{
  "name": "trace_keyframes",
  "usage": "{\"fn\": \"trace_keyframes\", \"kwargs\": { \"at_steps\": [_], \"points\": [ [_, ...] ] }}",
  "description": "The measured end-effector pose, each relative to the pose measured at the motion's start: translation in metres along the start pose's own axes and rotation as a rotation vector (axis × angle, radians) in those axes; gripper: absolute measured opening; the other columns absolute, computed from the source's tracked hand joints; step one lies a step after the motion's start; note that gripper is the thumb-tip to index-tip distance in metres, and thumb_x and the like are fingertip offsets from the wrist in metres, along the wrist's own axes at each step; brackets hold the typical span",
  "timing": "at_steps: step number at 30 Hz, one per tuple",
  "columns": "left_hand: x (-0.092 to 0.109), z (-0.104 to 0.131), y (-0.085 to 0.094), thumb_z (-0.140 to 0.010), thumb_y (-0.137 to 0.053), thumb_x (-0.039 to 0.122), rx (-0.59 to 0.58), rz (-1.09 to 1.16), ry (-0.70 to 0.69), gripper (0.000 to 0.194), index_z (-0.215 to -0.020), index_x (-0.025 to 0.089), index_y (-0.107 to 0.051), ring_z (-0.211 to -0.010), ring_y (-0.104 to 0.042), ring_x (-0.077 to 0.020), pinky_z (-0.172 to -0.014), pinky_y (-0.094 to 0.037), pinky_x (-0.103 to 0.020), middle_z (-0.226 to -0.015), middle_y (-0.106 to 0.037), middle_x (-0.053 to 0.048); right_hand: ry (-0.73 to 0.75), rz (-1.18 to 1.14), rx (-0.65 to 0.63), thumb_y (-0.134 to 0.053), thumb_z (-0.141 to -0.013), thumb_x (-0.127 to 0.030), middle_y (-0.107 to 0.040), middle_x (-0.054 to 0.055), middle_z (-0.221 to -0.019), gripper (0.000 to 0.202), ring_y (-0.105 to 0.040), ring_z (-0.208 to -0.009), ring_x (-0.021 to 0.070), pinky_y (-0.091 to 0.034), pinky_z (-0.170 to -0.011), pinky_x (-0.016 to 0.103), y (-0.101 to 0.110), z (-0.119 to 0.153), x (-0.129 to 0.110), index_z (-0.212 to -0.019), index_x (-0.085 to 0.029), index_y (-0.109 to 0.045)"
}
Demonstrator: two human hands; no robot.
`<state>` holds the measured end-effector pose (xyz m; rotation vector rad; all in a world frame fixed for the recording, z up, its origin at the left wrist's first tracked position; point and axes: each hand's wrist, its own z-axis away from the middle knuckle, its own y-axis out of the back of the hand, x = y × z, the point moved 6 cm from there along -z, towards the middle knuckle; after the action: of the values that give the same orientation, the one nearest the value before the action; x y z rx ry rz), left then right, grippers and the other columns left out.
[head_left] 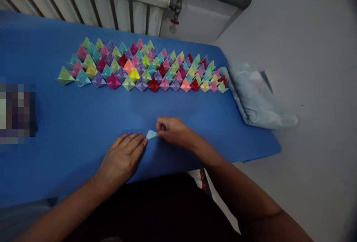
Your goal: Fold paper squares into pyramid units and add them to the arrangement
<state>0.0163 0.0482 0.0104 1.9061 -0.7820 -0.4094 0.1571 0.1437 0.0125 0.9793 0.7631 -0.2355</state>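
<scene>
Folded paper pieces [142, 67] lay in rows along the table's [55, 130] far edge; a cloth [256, 100] overhung its right edge.

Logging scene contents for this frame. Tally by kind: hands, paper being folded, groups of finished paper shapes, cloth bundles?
Hands: 2, left hand flat on the blue table, right hand pinching.
Light blue paper piece: 1, between the two hands.
Block of folded paper shapes: 1, many colours, too many to count surely.
Pale cloth bundle: 1, at the table's right end.
Total: 5
</scene>
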Motion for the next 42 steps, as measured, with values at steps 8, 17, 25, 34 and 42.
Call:
{"fn": "trace_keyframes", "kwargs": {
  "at_steps": [8,17,25,34,42],
  "points": [
    [-0.010,0.004,0.003,-0.096,-0.046,0.010,0.040,0.198,0.129,0.029,-0.120,0.013,-0.061,-0.109,-0.065,-0.0242,-0.095,-0.051,-0.042,-0.118,-0.070,-0.013,0.111,-0.026,0.177,-0.056,-0.073,-0.002,-0.056,-0.002,-0.079,0.019,-0.050,-0.070,0.0106,-0.038,-0.068,0.023,-0.002,0.018,-0.003,-0.083,-0.018,-0.060],
    [-0.030,-0.017,0.007,-0.097,-0.050,0.028,0.010,0.449,0.472,0.019,-0.104,0.020,-0.066,-0.098,-0.067,-0.0195,-0.086,-0.053,-0.033,-0.102,-0.068,-0.005,0.220,-0.187,0.284,-0.051,-0.084,-0.005,-0.059,-0.001,-0.083,0.017,-0.055,-0.079,0.0119,-0.042,-0.074,0.025,0.002,0.030,0.002,-0.084,-0.019,-0.061],
    [-0.025,-0.028,-0.007,-0.094,-0.056,0.029,-0.065,0.430,0.484,0.015,-0.095,0.021,-0.068,-0.089,-0.064,-0.0200,-0.081,-0.050,-0.036,-0.093,-0.067,-0.003,0.251,-0.088,0.184,-0.059,-0.088,-0.009,-0.064,0.001,-0.087,0.015,-0.058,-0.082,0.0124,-0.043,-0.079,0.025,-0.004,0.020,-0.004,-0.093,-0.018,-0.070],
    [-0.030,-0.033,-0.007,-0.095,-0.056,0.027,-0.020,0.503,0.461,0.017,-0.087,0.022,-0.070,-0.083,-0.065,-0.0170,-0.077,-0.050,-0.032,-0.087,-0.068,-0.001,0.274,-0.038,0.169,-0.059,-0.092,-0.013,-0.064,0.002,-0.084,0.013,-0.058,-0.079,0.0120,-0.042,-0.075,0.024,-0.007,0.017,-0.005,-0.087,-0.016,-0.070],
    [-0.037,-0.029,-0.005,-0.094,-0.057,0.030,0.048,0.572,0.513,0.017,-0.087,0.023,-0.071,-0.083,-0.065,-0.0149,-0.076,-0.052,-0.028,-0.088,-0.068,0.000,0.242,-0.132,0.254,-0.060,-0.088,-0.010,-0.063,-0.002,-0.077,0.014,-0.056,-0.074,0.0103,-0.040,-0.072,0.023,-0.005,0.019,0.002,-0.080,-0.019,-0.068]
  ]
}}
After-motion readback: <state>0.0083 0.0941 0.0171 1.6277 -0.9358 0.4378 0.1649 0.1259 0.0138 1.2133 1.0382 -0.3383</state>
